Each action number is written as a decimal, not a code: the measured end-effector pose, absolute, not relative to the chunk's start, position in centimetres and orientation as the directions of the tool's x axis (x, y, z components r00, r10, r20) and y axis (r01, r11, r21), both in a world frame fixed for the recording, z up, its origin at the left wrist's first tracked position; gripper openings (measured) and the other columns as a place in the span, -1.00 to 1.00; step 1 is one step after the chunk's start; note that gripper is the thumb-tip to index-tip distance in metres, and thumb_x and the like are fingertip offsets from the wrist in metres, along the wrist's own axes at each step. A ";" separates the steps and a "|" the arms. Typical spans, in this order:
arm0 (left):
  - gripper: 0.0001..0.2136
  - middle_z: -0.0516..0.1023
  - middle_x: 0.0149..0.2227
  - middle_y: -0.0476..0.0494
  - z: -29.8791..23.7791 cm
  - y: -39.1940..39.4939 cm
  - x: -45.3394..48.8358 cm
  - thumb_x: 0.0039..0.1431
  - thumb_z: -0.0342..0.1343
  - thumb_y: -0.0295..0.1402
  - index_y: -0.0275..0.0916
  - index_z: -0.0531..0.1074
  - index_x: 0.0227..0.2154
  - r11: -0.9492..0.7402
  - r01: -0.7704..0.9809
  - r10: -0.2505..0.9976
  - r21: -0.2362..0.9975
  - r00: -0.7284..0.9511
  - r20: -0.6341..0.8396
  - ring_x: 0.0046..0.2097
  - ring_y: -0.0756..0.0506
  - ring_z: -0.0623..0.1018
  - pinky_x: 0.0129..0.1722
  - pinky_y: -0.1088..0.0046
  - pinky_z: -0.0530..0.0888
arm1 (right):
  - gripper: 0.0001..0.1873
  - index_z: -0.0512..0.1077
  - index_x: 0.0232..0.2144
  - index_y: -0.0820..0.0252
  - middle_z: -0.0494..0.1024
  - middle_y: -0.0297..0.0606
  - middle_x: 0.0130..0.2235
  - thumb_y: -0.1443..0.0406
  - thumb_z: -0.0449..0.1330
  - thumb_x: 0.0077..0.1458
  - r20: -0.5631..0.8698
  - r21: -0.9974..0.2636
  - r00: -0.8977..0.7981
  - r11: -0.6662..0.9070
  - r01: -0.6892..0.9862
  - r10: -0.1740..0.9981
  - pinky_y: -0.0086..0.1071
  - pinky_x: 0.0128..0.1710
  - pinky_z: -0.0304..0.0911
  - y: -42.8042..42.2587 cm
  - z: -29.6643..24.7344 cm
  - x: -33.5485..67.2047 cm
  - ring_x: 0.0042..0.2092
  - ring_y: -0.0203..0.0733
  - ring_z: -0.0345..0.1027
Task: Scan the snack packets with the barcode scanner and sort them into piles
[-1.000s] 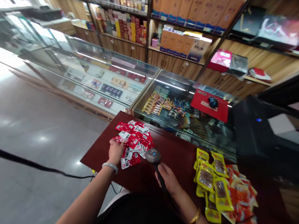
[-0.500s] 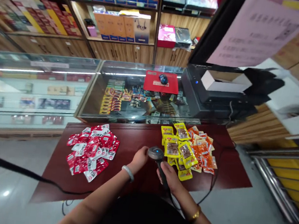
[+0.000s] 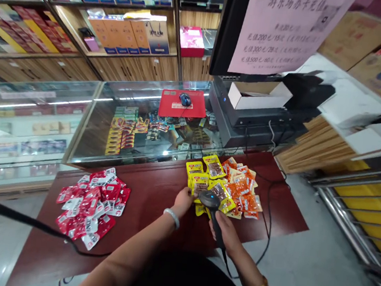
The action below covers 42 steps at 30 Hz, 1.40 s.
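Observation:
My right hand [image 3: 226, 233] is wrapped around the handle of a black barcode scanner [image 3: 210, 200], its head with a small blue light over the yellow packets. At the left edge of that pile, my left hand [image 3: 183, 202] has its fingers closed on the near corner of a yellow snack packet [image 3: 201, 183]; the fingertips are partly hidden. More yellow packets [image 3: 214, 166] lie around it, some behind the scanner. Orange snack packets [image 3: 242, 185] are heaped against their right side. A separate pile of red and white packets [image 3: 92, 205] lies at the table's left.
The dark red table [image 3: 151, 189] adjoins a glass display counter [image 3: 92, 127]. On the counter are a mouse [image 3: 185, 99] on a red mat [image 3: 167, 106] and a monitor [image 3: 228, 32]. A black cable [image 3: 268, 220] runs along the right; metal rails [image 3: 347, 216] stand beyond.
My left hand has come to the edge of the yellow packets and closed there. The scanner in my right hand has moved over the yellow pile. The camera view has turned to the right.

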<state>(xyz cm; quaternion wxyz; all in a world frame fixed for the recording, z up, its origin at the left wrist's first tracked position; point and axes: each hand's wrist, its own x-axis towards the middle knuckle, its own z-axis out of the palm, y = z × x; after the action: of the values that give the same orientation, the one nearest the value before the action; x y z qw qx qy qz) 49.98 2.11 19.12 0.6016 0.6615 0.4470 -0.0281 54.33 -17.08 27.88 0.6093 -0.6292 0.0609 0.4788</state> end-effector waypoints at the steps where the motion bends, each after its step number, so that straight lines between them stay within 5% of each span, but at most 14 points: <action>1: -0.84 0.59 -0.32 -0.16 19.1 2.1 49.8 0.04 0.25 -0.36 -0.28 0.43 -0.32 0.211 0.576 0.548 0.790 0.600 -0.584 -0.36 -0.04 0.55 -0.37 0.52 0.43 | -0.41 0.25 -0.51 0.15 0.29 -0.47 -0.63 -0.23 0.23 -0.07 -0.683 -0.702 0.529 -0.254 -0.665 0.503 -0.56 -0.70 -0.02 -17.0 27.9 54.5 -0.67 -0.44 0.07; 5: -0.83 0.54 -0.46 -0.06 19.6 3.1 48.0 0.06 0.22 -0.29 -0.26 0.41 -0.35 0.412 0.417 0.538 0.810 0.606 -0.586 -0.50 0.01 0.48 -0.49 0.54 0.39 | -0.41 0.25 -0.51 0.14 0.29 -0.48 -0.65 -0.22 0.25 -0.08 -0.677 -0.705 0.519 -0.258 -0.660 0.522 -0.56 -0.70 -0.01 -16.0 27.9 54.4 -0.67 -0.44 0.08; 12: -0.74 0.55 -0.44 -0.10 21.4 7.5 43.6 0.04 0.18 -0.19 -0.30 0.44 -0.31 0.439 0.217 0.694 0.872 0.534 -0.483 -0.50 0.02 0.46 -0.46 0.51 0.41 | -0.41 0.22 -0.49 0.12 0.33 -0.49 -0.63 -0.23 0.26 -0.11 -0.661 -0.710 0.395 -0.360 -0.605 0.639 -0.55 -0.71 -0.03 -11.4 28.5 52.1 -0.67 -0.44 0.08; 19: -0.72 0.61 -0.24 -0.22 22.1 11.6 39.2 -0.04 0.20 -0.36 -0.33 0.51 -0.21 0.328 0.245 0.826 0.912 0.394 -0.402 -0.25 -0.11 0.56 -0.23 0.42 0.47 | -0.42 0.28 -0.34 0.11 0.24 -0.57 -0.66 -0.24 0.19 -0.04 -0.595 -0.729 0.218 -0.406 -0.551 0.774 -0.54 -0.74 -0.09 -5.8 28.2 49.1 -0.70 -0.44 -0.03; 23: -0.75 0.60 -0.32 -0.17 21.6 14.4 37.2 0.05 0.16 -0.25 -0.30 0.48 -0.26 0.376 0.214 0.823 0.902 0.370 -0.431 -0.34 -0.07 0.56 -0.28 0.42 0.49 | -0.45 0.25 -0.36 0.11 0.27 -0.56 -0.65 -0.22 0.18 -0.01 -0.574 -0.746 0.180 -0.419 -0.518 0.799 -0.55 -0.75 -0.07 -3.8 28.0 47.8 -0.70 -0.45 -0.01; 31: -0.80 0.58 -0.40 -0.15 21.0 21.6 33.7 0.17 0.02 -0.38 -0.31 0.44 -0.18 0.389 0.440 0.844 0.809 0.181 -0.504 -0.49 -0.03 0.51 -0.42 0.46 0.46 | -0.45 0.21 -0.43 0.10 0.29 -0.55 -0.64 -0.22 0.19 -0.03 -0.574 -0.749 0.202 -0.408 -0.523 0.794 -0.53 -0.74 -0.06 -2.5 28.3 47.2 -0.69 -0.44 0.02; 33: -0.78 0.60 -0.35 -0.19 21.3 22.6 32.9 0.14 0.07 -0.37 -0.30 0.46 -0.17 0.337 0.530 0.860 0.778 0.163 -0.483 -0.40 -0.08 0.56 -0.34 0.42 0.48 | -0.45 0.22 -0.42 0.10 0.30 -0.55 -0.63 -0.21 0.19 -0.02 -0.580 -0.744 0.219 -0.401 -0.534 0.785 -0.52 -0.73 -0.04 -3.0 28.1 47.5 -0.69 -0.43 0.03; 37: -0.68 0.58 -0.08 -0.29 22.3 22.4 32.7 0.12 0.09 -0.33 -0.26 0.45 -0.05 -0.048 0.776 0.951 0.629 0.229 -0.209 -0.03 -0.24 0.55 -0.02 0.24 0.45 | -0.47 0.26 -0.39 0.12 0.30 -0.54 -0.62 -0.20 0.17 0.01 -0.589 -0.738 0.262 -0.377 -0.560 0.764 -0.51 -0.71 -0.03 -4.7 27.4 48.5 -0.68 -0.43 0.03; 40: -0.65 0.52 0.02 -0.32 22.3 19.8 34.9 0.14 0.04 -0.31 -0.27 0.42 -0.01 -0.213 0.756 0.943 0.619 0.326 -0.073 0.09 -0.26 0.48 0.08 0.18 0.40 | -0.47 0.28 -0.35 0.13 0.30 -0.53 -0.62 -0.20 0.17 0.02 -0.599 -0.733 0.303 -0.356 -0.579 0.741 -0.52 -0.70 -0.02 -6.3 27.0 49.4 -0.67 -0.43 0.04; 42: -0.69 0.54 -0.03 -0.28 21.6 17.0 37.4 0.12 0.07 -0.30 -0.26 0.45 -0.08 -0.208 0.675 0.890 0.708 0.431 -0.150 0.02 -0.21 0.52 0.01 0.24 0.45 | -0.46 0.29 -0.34 0.14 0.31 -0.53 -0.62 -0.20 0.16 0.02 -0.608 -0.729 0.329 -0.344 -0.592 0.723 -0.52 -0.70 -0.02 -7.4 26.7 50.1 -0.67 -0.43 0.05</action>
<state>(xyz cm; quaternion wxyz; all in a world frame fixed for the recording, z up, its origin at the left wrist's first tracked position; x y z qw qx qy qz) 37.41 16.97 21.65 0.3651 0.7630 0.5128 0.1471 50.12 -7.41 26.71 0.5701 -0.5827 -0.0561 0.5765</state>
